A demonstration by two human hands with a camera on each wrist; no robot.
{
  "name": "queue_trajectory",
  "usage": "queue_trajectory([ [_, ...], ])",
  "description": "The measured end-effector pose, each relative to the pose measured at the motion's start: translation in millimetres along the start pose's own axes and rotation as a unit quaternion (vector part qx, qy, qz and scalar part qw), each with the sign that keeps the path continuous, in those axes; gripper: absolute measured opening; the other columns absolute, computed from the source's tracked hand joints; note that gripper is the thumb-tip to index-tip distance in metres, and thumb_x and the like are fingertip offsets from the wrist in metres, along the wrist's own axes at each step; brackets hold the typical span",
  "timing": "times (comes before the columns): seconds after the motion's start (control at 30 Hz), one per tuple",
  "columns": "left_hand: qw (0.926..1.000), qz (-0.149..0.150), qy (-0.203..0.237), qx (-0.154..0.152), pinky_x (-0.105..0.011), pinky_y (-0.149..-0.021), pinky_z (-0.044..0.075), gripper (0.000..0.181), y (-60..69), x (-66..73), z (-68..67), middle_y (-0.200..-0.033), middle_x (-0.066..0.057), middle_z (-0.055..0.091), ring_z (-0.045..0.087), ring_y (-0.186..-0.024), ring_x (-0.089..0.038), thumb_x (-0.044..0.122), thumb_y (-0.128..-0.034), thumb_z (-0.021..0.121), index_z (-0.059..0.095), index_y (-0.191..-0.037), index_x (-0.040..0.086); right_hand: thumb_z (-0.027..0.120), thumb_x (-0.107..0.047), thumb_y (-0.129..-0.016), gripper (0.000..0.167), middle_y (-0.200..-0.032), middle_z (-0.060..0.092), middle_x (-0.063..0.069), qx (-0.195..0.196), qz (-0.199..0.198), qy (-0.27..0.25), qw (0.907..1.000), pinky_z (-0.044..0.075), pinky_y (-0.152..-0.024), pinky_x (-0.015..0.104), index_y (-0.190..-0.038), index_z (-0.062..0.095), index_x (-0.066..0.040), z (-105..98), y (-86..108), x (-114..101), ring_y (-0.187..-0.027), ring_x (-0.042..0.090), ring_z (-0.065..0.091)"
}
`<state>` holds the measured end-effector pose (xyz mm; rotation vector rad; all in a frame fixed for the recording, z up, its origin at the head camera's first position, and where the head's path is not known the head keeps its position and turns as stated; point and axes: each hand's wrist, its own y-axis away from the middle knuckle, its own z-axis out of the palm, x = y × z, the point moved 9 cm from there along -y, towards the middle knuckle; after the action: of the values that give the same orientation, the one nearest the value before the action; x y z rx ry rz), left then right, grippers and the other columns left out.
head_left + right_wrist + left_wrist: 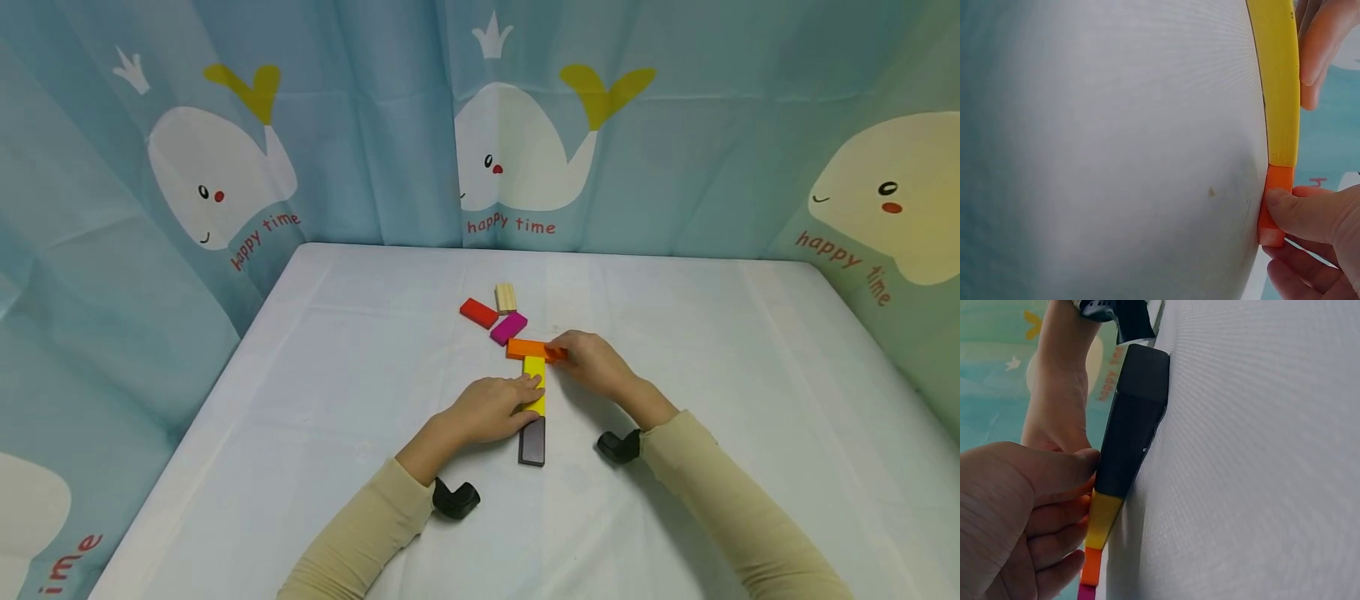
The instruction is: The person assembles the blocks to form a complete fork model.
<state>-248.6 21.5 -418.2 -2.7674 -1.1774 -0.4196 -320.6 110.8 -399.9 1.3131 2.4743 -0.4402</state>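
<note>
A yellow block [534, 366] and a dark grey block [532, 442] lie end to end in a line on the white table. Across the far end of the yellow one lies an orange block [522, 348], forming a T. My right hand [594, 364] pinches the orange block's right end, thumb against its side in the right wrist view. My left hand [491, 408] rests on the yellow block from the left with fingers extended. In the left wrist view, its thumb touches the dark block [1125, 437].
Beyond the orange block lie a magenta block [508, 328], a red block [478, 312] and a pale wooden piece [506, 298] with lengthwise lines. A blue curtain [390, 150] with whale prints hangs behind the table [360, 333]. Black devices sit at both wrists.
</note>
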Motion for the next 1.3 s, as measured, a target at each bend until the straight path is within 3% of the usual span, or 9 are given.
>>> queue_trajectory([
  [0.3, 0.9993, -0.001, -0.037, 0.003, -0.027, -0.098, 0.036, 0.042, 1.6, 5.9, -4.9, -0.135, 0.002, 0.047, 0.039, -0.125, -0.008, 0.033, -0.0945, 0.051, 0.052, -0.132, 0.014, 0.07, -0.002, -0.079, 0.027, -0.101, 0.065, 0.015, -0.011, 0.014, -0.006, 0.9998, 0.047, -0.086, 0.043, -0.105, 0.066, 0.006, 1.2, -1.8, 1.4, -0.089, 0.027, 0.059],
  [0.5, 0.9987, 0.014, -0.045, 0.019, -0.027, -0.101, 0.033, 0.039, -0.5, 8.8, -6.7, -0.132, 0.001, 0.05, 0.042, -0.124, -0.011, 0.031, -0.0941, 0.052, 0.055, -0.129, 0.013, 0.07, -0.003, -0.079, 0.025, -0.1, 0.065, 0.016, -0.005, 0.012, -0.006, 0.9999, 0.047, -0.085, 0.043, -0.103, 0.066, 0.006, -1.0, -1.0, 0.7, -0.087, 0.027, 0.059],
  [0.73, 0.997, 0.018, -0.064, 0.038, -0.026, -0.096, 0.039, 0.04, -3.6, 10.6, -9.3, -0.129, 0.001, 0.054, 0.047, -0.119, -0.01, 0.031, -0.0936, 0.052, 0.056, -0.128, 0.012, 0.068, -0.01, -0.083, 0.025, -0.099, 0.065, 0.015, 0.001, 0.013, -0.023, 0.9996, 0.048, -0.081, 0.042, -0.103, 0.066, 0.005, -3.4, -0.7, 1.5, -0.081, 0.024, 0.056],
  [0.87, 0.9978, 0.004, -0.052, 0.041, -0.027, -0.097, 0.038, 0.045, -8.6, 7.6, -11.1, -0.132, -0.002, 0.051, 0.045, -0.121, -0.012, 0.035, -0.0944, 0.05, 0.051, -0.132, 0.011, 0.067, -0.012, -0.083, 0.026, -0.1, 0.065, 0.016, 0.004, 0.018, -0.031, 0.9994, 0.046, -0.084, 0.043, -0.103, 0.066, 0.005, -4.1, 0.7, 2.6, -0.086, 0.026, 0.058],
  [1.0, 0.9979, -0.022, -0.049, 0.037, -0.029, -0.103, 0.031, 0.052, -14.8, 0.2, -11.8, -0.141, -0.005, 0.041, 0.035, -0.129, -0.015, 0.038, -0.095, 0.047, 0.042, -0.139, 0.009, 0.067, -0.012, -0.084, 0.027, -0.103, 0.065, 0.016, 0.006, 0.011, -0.034, 0.9993, 0.045, -0.088, 0.045, -0.104, 0.066, 0.005, -3.4, 0.8, 2.9, -0.094, 0.029, 0.059],
  [1.3, 0.9977, -0.049, -0.046, -0.003, -0.031, -0.107, 0.022, 0.061, -21.7, -6.9, -4.5, -0.148, -0.008, 0.028, 0.023, -0.135, -0.018, 0.043, -0.0951, 0.043, 0.032, -0.143, 0.006, 0.065, -0.009, -0.084, 0.023, -0.101, 0.065, 0.015, 0.006, -0.009, -0.034, 0.9994, 0.045, -0.087, 0.045, -0.103, 0.066, 0.005, -5.2, -3.6, 0.7, -0.093, 0.029, 0.059],
])
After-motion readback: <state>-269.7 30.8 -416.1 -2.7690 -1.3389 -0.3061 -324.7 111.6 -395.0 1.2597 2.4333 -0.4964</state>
